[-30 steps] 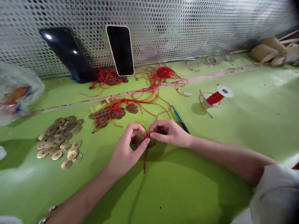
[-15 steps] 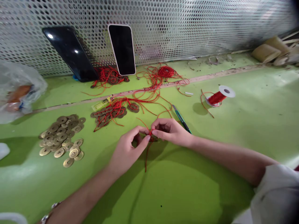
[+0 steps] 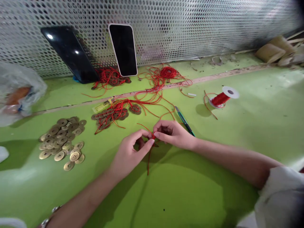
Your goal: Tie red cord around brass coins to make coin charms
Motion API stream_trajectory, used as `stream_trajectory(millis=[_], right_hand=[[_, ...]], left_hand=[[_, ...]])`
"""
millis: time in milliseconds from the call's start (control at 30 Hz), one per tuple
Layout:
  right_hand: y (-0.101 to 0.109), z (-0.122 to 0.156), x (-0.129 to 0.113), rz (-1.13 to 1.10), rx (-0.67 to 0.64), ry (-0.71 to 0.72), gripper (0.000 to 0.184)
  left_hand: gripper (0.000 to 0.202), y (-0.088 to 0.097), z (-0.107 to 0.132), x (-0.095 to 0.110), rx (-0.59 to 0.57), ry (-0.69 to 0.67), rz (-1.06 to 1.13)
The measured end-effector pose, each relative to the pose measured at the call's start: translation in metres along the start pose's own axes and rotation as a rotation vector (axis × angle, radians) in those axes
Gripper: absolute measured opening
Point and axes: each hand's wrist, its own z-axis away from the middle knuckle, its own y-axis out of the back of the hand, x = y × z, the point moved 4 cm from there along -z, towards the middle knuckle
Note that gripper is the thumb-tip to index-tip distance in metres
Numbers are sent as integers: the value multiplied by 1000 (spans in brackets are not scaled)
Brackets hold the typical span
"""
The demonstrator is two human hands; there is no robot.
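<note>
Green bench: your left hand and right hand both pinch the red cord, loose coins lying well left.

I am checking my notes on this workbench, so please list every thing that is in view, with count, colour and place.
table: one, green, under everything
panel: one, grey, perforated, at back
phones: two, black screens, leaning on panel
loose coins: many, brass, heap at left
strung coins: two bunches, dark on red cord, centre
cord tangle: one, red, near panel
spool: one, red with white ends, right
cutter: one, green-black, right of centre
bag: one, clear, left edge
held cord: one, red, centre front
left hand: one, pinching held cord
right hand: one, pinching held cord
</note>
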Motion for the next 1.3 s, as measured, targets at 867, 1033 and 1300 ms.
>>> stream_trajectory(millis=[867,1033,1300], right_hand=[[-2,2,2,53,7,43,16],[-3,1,1,57,13,43,16],[-3,2,1,-10,36,52,20]], left_hand=[[4,8,5,5,240,-209,-92],[7,7,4,5,205,-141,-76],[8,6,4,3,153,-171,-63]])
